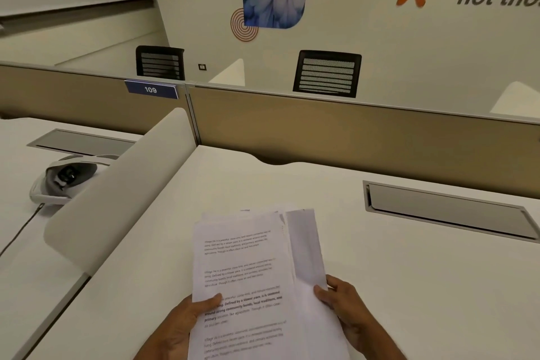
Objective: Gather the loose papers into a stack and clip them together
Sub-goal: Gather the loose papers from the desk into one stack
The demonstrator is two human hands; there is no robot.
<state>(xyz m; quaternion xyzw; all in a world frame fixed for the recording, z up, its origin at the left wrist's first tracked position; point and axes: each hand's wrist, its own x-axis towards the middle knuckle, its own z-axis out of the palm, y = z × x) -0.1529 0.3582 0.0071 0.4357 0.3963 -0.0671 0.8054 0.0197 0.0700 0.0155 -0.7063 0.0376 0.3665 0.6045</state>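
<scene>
Well, from the head view the gathering looks mostly done. The papers (248,272) sit between both hands, seemingly lifted a little off the tabletop (409,286). The left hand (187,321) grips the stack's left edge, thumb lying over the printed top sheet. The right hand (347,313) holds the right edge, thumb on top and fingers curled behind.

The sheets are not yet squared, I'd say: several edges fan out above the right hand, and one sheet there juts past the others. What's left, by my reckoning, is evening the edges and putting a clip on.

No clip shows near either hand or on the stack. The stack's near end and both wrists run off the bottom of the picture. The print is too blurred to read, and anything lying beneath the stack is hidden.
</scene>
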